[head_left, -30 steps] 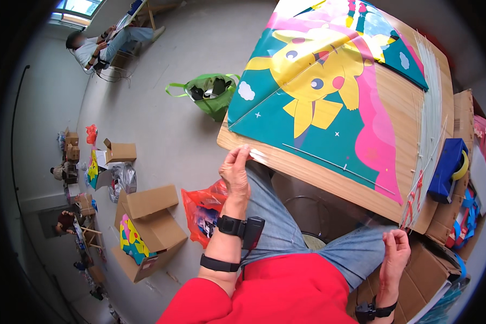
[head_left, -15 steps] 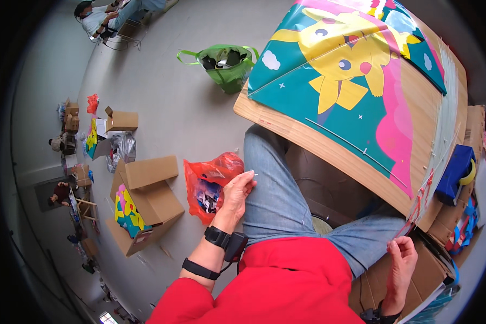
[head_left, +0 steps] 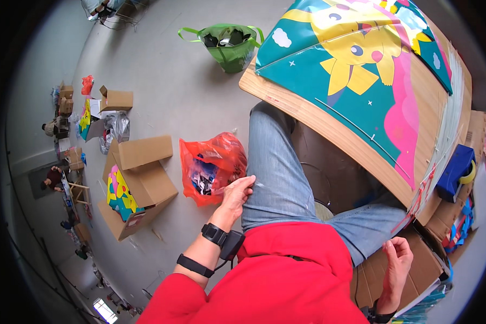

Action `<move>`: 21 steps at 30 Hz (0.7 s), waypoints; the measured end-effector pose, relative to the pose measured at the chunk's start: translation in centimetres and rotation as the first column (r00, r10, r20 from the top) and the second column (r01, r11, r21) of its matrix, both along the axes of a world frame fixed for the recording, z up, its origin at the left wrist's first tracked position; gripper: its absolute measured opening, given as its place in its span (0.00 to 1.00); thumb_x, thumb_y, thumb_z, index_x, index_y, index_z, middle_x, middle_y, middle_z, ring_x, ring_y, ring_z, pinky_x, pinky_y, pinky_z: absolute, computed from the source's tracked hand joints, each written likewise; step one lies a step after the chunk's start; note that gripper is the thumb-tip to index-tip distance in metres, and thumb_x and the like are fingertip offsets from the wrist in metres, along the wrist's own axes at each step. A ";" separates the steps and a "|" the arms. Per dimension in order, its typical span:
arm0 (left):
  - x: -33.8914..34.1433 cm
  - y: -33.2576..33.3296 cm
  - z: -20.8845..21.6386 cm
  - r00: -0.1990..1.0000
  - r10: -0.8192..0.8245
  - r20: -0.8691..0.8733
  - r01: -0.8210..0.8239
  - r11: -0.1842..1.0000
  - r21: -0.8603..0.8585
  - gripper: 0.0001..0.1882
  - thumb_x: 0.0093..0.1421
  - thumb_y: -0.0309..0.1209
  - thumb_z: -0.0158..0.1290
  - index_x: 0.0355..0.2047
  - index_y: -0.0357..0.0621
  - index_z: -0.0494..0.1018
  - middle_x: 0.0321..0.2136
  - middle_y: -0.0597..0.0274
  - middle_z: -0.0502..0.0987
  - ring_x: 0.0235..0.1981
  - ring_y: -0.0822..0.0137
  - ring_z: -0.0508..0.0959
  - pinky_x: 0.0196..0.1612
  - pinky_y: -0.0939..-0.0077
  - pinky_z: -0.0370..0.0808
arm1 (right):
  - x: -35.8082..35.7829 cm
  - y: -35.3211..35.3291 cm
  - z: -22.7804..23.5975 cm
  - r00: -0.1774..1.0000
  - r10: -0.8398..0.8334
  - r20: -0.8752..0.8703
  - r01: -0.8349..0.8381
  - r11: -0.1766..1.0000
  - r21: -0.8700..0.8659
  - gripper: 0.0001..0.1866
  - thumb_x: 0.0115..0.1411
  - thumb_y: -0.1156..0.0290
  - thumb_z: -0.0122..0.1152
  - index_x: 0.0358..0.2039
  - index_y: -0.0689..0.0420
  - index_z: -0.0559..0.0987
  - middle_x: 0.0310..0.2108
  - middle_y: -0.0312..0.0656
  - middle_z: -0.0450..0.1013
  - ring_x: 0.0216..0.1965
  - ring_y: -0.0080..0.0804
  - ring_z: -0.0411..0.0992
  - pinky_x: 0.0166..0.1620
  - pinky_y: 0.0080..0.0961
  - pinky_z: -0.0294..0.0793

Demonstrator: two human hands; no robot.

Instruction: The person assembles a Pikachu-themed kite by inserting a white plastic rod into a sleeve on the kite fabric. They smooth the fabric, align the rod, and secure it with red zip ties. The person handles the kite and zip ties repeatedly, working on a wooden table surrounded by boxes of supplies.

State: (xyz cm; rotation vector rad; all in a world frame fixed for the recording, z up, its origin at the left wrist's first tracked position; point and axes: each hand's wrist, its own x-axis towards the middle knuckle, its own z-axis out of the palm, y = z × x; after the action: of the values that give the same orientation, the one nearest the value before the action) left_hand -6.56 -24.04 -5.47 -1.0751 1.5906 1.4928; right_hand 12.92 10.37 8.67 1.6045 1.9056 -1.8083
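Note:
My left hand (head_left: 236, 195) is over my left thigh, beside the red plastic bag (head_left: 213, 167). Its thumb and fingers are pinched together at the tips; whatever is between them is too small to make out. Low on the right, my right hand (head_left: 398, 263) hangs above brown cardboard, thumb pressed to the curled fingers, with its grip also unclear. Ahead of both hands, a teal, pink and yellow kite-like printed sheet (head_left: 308, 81) lies on the wooden tabletop (head_left: 278, 101). A thin pale rod (head_left: 351, 123) with a small cross-piece rests along the sheet.
A blue tape dispenser (head_left: 452, 174) and thin clear strips (head_left: 445, 116) are at the table's right side. Beyond the table's left corner stands a green bag (head_left: 229, 54). An open cardboard box (head_left: 146, 186) holding printed sheets sits on the floor; other people are farther left.
The whole view has shifted slightly with my head. My left hand remains pinched near the thigh, and the small white bit at its fingertips no longer shows clearly. My right hand stays pinched.

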 end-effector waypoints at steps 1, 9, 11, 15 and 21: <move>0.1 -0.3 0.2 0.998 -0.049 0.028 0.049 0.999 -0.014 0.11 0.51 0.38 0.61 0.33 0.52 0.75 0.25 0.78 0.72 0.25 0.83 0.69 0.31 0.86 0.61 | 0.0 -0.1 -0.1 1.000 -0.004 0.004 0.004 1.000 0.003 0.03 0.54 0.78 0.58 0.28 0.59 0.72 0.24 0.32 0.67 0.27 0.16 0.65 0.34 0.12 0.64; 0.7 -2.7 -0.4 0.999 -0.036 0.012 0.033 0.975 0.218 0.07 0.56 0.36 0.56 0.34 0.51 0.74 0.25 0.78 0.72 0.27 0.81 0.70 0.34 0.85 0.67 | 0.1 -0.1 0.4 0.999 0.046 0.007 -0.045 0.999 -0.020 0.03 0.56 0.76 0.56 0.29 0.60 0.72 0.25 0.32 0.68 0.28 0.17 0.66 0.36 0.12 0.66; -0.1 -3.0 -0.4 0.993 -0.109 0.037 0.099 0.975 0.201 0.07 0.57 0.36 0.55 0.32 0.50 0.73 0.25 0.77 0.72 0.26 0.81 0.71 0.33 0.84 0.67 | 0.0 -0.2 0.6 0.999 0.047 0.003 -0.047 0.998 -0.028 0.03 0.56 0.76 0.56 0.29 0.60 0.71 0.25 0.32 0.67 0.29 0.17 0.66 0.36 0.12 0.65; -1.2 -2.7 -0.5 0.966 -0.243 -0.086 0.252 0.961 0.115 0.09 0.56 0.38 0.56 0.30 0.48 0.73 0.22 0.76 0.70 0.23 0.81 0.69 0.28 0.86 0.65 | -0.2 0.3 0.6 0.991 0.135 -0.019 -0.135 0.991 0.003 0.03 0.56 0.77 0.56 0.28 0.59 0.71 0.25 0.31 0.66 0.30 0.17 0.64 0.36 0.13 0.65; -4.2 -1.1 2.3 0.707 -0.174 -0.685 0.247 0.969 0.010 0.05 0.60 0.31 0.50 0.32 0.42 0.71 0.26 0.70 0.70 0.28 0.79 0.68 0.38 0.84 0.68 | -1.3 1.7 -0.4 0.988 -0.005 -0.157 0.007 1.000 0.011 0.02 0.55 0.80 0.55 0.29 0.61 0.71 0.27 0.31 0.67 0.30 0.16 0.65 0.35 0.13 0.65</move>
State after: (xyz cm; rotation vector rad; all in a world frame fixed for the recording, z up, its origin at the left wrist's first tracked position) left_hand -10.75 -25.09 -3.13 -0.2394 2.0055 1.9002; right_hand 11.61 12.05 8.29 1.5143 1.9791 -1.9846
